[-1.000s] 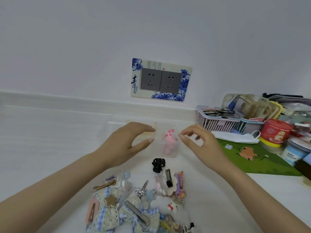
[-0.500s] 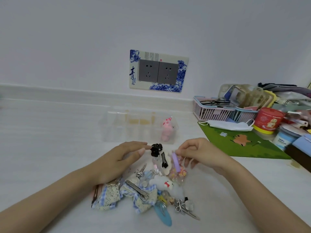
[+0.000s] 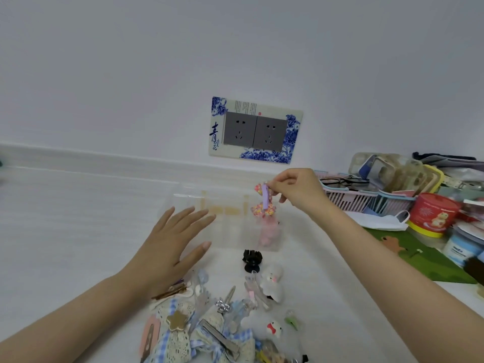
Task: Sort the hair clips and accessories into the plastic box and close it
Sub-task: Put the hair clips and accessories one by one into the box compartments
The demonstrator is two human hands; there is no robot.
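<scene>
A clear plastic box (image 3: 225, 231) with compartments stands on the white table near the wall. A pink plush accessory (image 3: 268, 233) lies in its right-hand compartment. My right hand (image 3: 296, 191) pinches a purple clip with a floral bow (image 3: 264, 203) and holds it in the air over that compartment. My left hand (image 3: 172, 244) hovers flat, fingers spread and holding nothing, at the box's front left. A pile of hair clips and accessories (image 3: 222, 318) lies near the table's front, with a black claw clip (image 3: 252, 259) just in front of the box.
At the right stand pink baskets (image 3: 348, 200) with glasses, a white face mask (image 3: 379, 221), a red tub (image 3: 432, 214), a blue-lidded jar (image 3: 461, 248) and a green mat (image 3: 419, 258). A double wall socket (image 3: 255, 131) is above the box.
My right hand has lifted the purple floral bow clip out of the pile and carried it up over the box. My left hand has left the pile and opened flat beside the box.
</scene>
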